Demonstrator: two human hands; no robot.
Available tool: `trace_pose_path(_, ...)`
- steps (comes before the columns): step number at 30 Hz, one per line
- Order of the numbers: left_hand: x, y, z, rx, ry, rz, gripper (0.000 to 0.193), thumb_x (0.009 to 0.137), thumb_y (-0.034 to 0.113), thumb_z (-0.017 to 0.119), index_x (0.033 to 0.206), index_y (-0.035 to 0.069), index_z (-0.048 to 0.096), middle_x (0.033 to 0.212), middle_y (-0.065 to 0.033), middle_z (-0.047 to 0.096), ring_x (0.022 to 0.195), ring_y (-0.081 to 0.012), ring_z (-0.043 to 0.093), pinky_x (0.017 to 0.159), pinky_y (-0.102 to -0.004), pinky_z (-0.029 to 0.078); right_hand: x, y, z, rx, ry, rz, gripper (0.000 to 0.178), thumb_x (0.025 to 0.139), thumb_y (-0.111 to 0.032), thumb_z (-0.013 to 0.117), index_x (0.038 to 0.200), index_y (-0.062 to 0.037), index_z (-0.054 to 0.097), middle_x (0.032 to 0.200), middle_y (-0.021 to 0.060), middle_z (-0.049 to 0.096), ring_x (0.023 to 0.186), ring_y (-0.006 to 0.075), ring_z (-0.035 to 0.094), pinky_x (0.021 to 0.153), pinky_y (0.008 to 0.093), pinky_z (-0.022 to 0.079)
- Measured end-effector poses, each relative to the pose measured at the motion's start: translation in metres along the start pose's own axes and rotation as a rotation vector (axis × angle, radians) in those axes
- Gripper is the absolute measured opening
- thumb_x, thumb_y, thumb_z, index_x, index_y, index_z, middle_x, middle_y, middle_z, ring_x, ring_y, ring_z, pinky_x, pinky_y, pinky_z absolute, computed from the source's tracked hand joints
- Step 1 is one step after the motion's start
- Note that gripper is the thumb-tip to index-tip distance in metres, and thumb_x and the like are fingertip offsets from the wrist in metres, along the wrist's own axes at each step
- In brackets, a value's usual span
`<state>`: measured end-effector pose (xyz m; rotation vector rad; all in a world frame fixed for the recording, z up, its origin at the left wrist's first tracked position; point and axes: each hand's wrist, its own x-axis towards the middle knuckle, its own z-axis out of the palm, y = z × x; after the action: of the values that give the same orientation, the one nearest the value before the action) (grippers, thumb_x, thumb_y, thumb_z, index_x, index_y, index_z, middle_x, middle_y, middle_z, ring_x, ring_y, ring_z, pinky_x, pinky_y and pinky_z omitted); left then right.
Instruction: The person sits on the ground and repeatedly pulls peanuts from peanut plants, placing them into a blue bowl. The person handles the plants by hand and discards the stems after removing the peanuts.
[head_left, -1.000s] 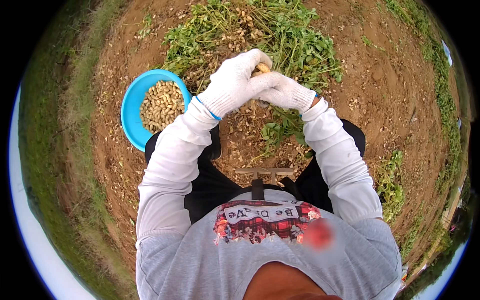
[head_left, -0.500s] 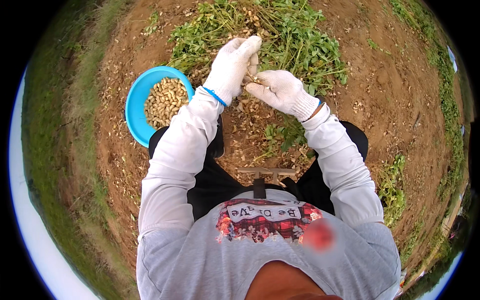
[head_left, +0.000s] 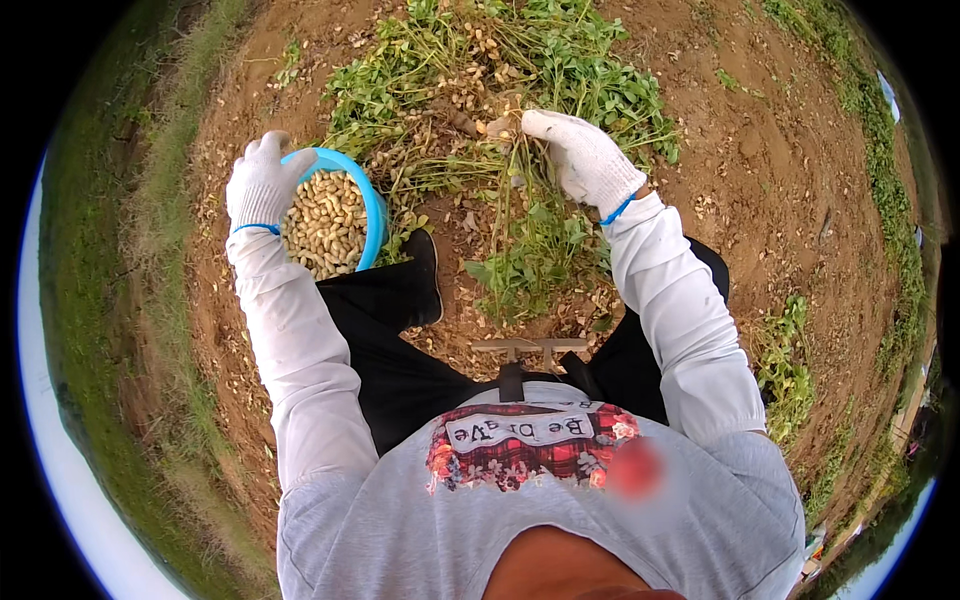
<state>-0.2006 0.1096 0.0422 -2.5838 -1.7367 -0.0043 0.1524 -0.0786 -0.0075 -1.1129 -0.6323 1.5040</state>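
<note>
My left hand [head_left: 262, 180], in a white knit glove, is at the far-left rim of the blue basin [head_left: 376, 215], its thumb apart from the fingers. I see nothing in it, though the palm side is hidden. Peanuts [head_left: 328, 225] in their shells lie in the basin. In front of me, right of centre, my gloved right hand [head_left: 585, 165] is closed around the stems of an uprooted peanut plant [head_left: 512, 190], whose leafy end hangs down toward me. Its finger undersides do not show. A few pods are by the fingertips.
A heap of pulled peanut plants [head_left: 615, 85] with pods and roots lies on the brown soil ahead. My shoe [head_left: 424, 275] is just right of the basin. Below sits a wooden piece [head_left: 530, 346] between my legs. Grass [head_left: 165, 190] borders the soil at left.
My left hand has left the right one and swung left to the basin. The right hand has shifted slightly, and a plant with leaves now hangs from it.
</note>
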Motion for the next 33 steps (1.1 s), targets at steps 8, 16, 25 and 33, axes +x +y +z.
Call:
trace_pose_path(8, 0.012, 0.069, 0.0, -0.311, 0.034, 0.159, 0.049, 0.094, 0.048, 0.066, 0.12, 0.008, 0.07, 0.117, -0.0188, 0.072, 0.109, -0.0365, 0.069, 0.095, -0.046, 0.053, 0.009, 0.005, -0.008, 0.306, 0.078, -0.014, 0.037, 0.103, -0.011, 0.061, 0.138, -0.002, 0.05, 0.132, 0.013, 0.062, 0.116, 0.0301, 0.064, 0.097, 0.0599, 0.056)
trace_pose_path(16, 0.012, 0.103, -0.008, -0.484, 0.082, 0.228, 0.041, 0.095, 0.042, 0.066, 0.114, 0.007, 0.072, 0.106, -0.0174, 0.074, 0.1, -0.0349, 0.072, 0.089, -0.0424, 0.056, -0.036, -0.082, -0.16, 0.531, 0.718, -0.686, 0.017, 0.098, -0.005, 0.065, 0.114, -0.0021, 0.059, 0.113, 0.0156, 0.065, 0.097, 0.0351, 0.066, 0.09, 0.0596, 0.056)
trace_pose_path(25, 0.015, 0.116, -0.002, -0.495, 0.108, 0.257, 0.043, 0.096, 0.043, 0.065, 0.118, 0.007, 0.072, 0.109, -0.0156, 0.075, 0.102, -0.0349, 0.072, 0.092, -0.0424, 0.055, -0.304, -0.15, -0.312, -1.888, 1.616, 0.118, 0.076, 0.088, -0.053, 0.071, 0.133, 0.0079, 0.062, 0.128, 0.0301, 0.068, 0.12, 0.0407, 0.067, 0.101, 0.046, 0.053)
trace_pose_path(33, 0.01, 0.118, 0.011, -0.496, 0.159, 0.345, 0.042, 0.097, 0.045, 0.062, 0.116, 0.009, 0.073, 0.105, -0.0165, 0.075, 0.099, -0.036, 0.072, 0.089, -0.0441, 0.055, -0.209, -0.099, -0.322, -1.384, 0.86, 1.093, 0.046, 0.096, -0.033, 0.06, 0.118, 0.0067, 0.069, 0.102, 0.0254, 0.076, 0.097, 0.0366, 0.076, 0.087, 0.0484, 0.058)
